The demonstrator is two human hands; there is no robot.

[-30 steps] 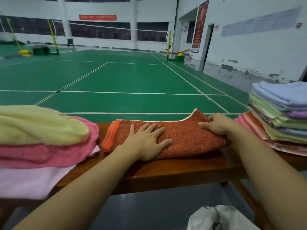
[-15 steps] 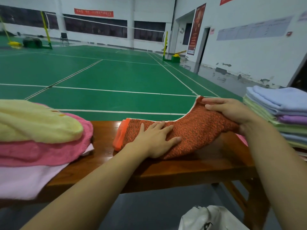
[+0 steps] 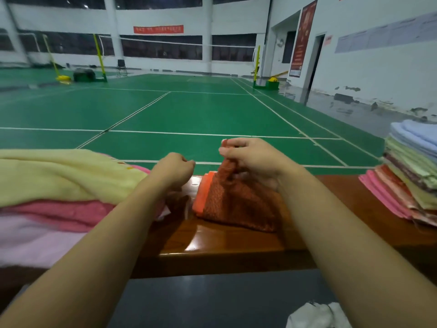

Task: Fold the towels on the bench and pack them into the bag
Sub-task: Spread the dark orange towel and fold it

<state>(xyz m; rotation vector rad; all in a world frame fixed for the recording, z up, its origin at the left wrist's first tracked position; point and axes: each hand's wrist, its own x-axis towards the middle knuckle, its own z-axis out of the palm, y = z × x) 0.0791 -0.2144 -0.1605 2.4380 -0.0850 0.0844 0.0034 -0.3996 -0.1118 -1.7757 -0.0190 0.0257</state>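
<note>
Half a second ago the left hand [image 3: 173, 170] lay flat on the orange towel [image 3: 233, 200]; now it has lifted off and hangs curled just left of the towel, above the bench [image 3: 227, 247]. Whether it pinches anything I cannot tell, since its fingertips are turned away. The right hand [image 3: 251, 159] has swung its end of the towel over from the right and now holds it pinched in curled fingers above the towel's middle, so the cloth rises in a peak while its lower part rests on the bench. A bright orange edge shows on the towel's left side.

Left of the towel, a loose pile [image 3: 59, 200] of yellow, pink and pale pink cloth lies on the bench. Well to the towel's right stands a folded stack [image 3: 411, 176]. Below the bench, at the lower right, the white bag [image 3: 316, 316] shows in part.
</note>
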